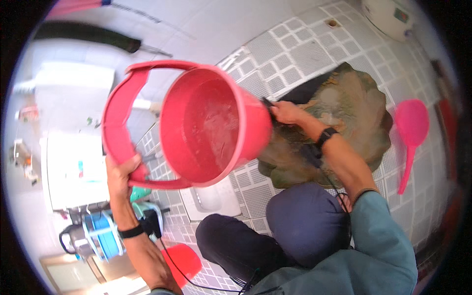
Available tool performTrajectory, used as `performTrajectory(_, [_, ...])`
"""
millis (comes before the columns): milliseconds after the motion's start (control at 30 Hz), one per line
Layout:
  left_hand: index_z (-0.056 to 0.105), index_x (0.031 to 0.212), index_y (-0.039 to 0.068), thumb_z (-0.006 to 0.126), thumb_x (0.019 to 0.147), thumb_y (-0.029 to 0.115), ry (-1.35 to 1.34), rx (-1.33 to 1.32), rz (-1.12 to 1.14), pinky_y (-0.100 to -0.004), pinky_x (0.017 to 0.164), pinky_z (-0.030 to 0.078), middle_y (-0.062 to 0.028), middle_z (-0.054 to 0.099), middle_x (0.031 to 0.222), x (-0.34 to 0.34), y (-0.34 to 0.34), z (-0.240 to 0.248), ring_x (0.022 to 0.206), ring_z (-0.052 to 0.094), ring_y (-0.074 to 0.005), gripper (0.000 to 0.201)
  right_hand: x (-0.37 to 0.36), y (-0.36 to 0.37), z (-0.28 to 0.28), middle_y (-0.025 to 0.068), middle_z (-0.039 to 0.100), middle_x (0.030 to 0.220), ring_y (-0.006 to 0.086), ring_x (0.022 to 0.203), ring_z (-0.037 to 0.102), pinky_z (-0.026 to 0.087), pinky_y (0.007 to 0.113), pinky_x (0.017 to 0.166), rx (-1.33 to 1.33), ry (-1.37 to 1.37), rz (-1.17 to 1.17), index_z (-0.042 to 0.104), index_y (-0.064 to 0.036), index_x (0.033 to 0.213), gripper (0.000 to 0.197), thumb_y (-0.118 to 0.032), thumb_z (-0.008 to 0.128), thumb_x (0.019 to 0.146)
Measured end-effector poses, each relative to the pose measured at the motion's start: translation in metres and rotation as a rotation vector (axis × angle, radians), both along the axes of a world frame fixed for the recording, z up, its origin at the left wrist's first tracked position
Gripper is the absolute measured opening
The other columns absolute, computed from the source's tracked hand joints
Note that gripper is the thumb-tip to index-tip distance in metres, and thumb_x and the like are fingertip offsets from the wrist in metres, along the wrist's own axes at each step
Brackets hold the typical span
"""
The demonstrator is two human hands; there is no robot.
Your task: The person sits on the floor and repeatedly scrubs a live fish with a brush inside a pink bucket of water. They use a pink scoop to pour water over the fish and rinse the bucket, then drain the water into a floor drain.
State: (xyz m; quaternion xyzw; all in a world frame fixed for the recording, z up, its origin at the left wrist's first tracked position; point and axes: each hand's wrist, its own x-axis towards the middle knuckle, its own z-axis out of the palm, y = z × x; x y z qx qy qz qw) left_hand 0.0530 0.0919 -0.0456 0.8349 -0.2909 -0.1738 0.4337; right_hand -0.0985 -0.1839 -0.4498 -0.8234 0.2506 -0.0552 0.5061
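Observation:
A large red bucket (255,123) is held up in front of me, tilted so that its mouth faces me. Clear water (216,130) lies inside it. My left hand (120,172) is closed round the lower left part of its wide red handle (118,110). At the bucket's base, my right hand (287,113) grips the bottom edge, its fingertips partly hidden; a small dark piece shows beside them. Under my right forearm spreads a scallop-edged mat (339,105) in brown and green, wet and shiny, with a dark underside showing at its far left edge.
A pink long-handled dipper (412,123) lies on the tiled floor at the right. Left of my knees are a white squat toilet (228,199) and a red container (184,263). A blue-and-white rack (103,236) stands farther left. A floor drain (333,23) and a white rounded container (386,19) are at the back.

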Motion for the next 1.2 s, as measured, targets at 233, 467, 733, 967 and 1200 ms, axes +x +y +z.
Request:
performTrajectory(233, [0.056,0.099,-0.005,0.065,0.077,-0.002,0.050,0.025,-0.054,-0.0313,0.049,0.052,-0.0089,0.059,0.071,0.010,-0.002,0.003,0.052,0.060,-0.0193,0.024,-0.055,-0.057,0.155,0.0177,0.065,0.080,0.0219,0.075,0.062,0.050,0.036,0.072,0.060,-0.136,-0.273,0.064,0.0012,0.112,0.042,-0.034,0.047,0.095])
performTrajectory(467, [0.057,0.100,-0.007,0.066,0.077,0.000,0.085,-0.068,-0.109,-0.0278,0.047,0.051,-0.0080,0.060,0.073,0.014,0.011,0.003,0.052,0.060,-0.0159,0.025,0.010,0.002,0.326,0.0217,0.068,0.104,0.0297,0.089,0.066,0.052,0.039,0.080,-0.566,-0.259,0.579,0.056,-0.0018,0.130,0.050,-0.032,0.062,0.091])
performTrajectory(733, [0.060,0.089,-0.007,0.062,0.077,-0.004,0.078,-0.115,-0.223,-0.0321,0.049,0.051,-0.0113,0.062,0.070,0.032,0.016,-0.008,0.050,0.060,-0.0200,0.013,0.114,0.074,0.234,0.0139,0.068,0.106,0.0347,0.102,0.063,0.051,0.046,0.086,-0.995,0.470,1.162,0.064,-0.0210,0.121,0.036,-0.026,0.062,0.086])
performTrajectory(967, [0.062,0.097,-0.009,0.060,0.075,-0.008,0.018,-0.048,-0.107,-0.0320,0.050,0.052,-0.0126,0.063,0.069,0.025,0.017,-0.005,0.051,0.061,-0.0184,0.023,0.101,0.097,0.231,0.0138,0.068,0.111,0.0360,0.105,0.063,0.050,0.044,0.085,-0.833,0.909,1.373,0.065,-0.0167,0.120,0.037,-0.025,0.066,0.084])
performTrajectory(1200, [0.061,0.093,-0.009,0.061,0.074,-0.006,0.097,-0.112,-0.201,-0.0342,0.050,0.051,-0.0129,0.063,0.067,0.030,0.012,-0.010,0.052,0.062,-0.0209,0.020,0.064,0.042,0.258,0.0174,0.065,0.117,0.0320,0.111,0.061,0.047,0.038,0.096,-0.421,-0.108,0.894,0.058,-0.0085,0.131,0.052,-0.016,0.074,0.082])
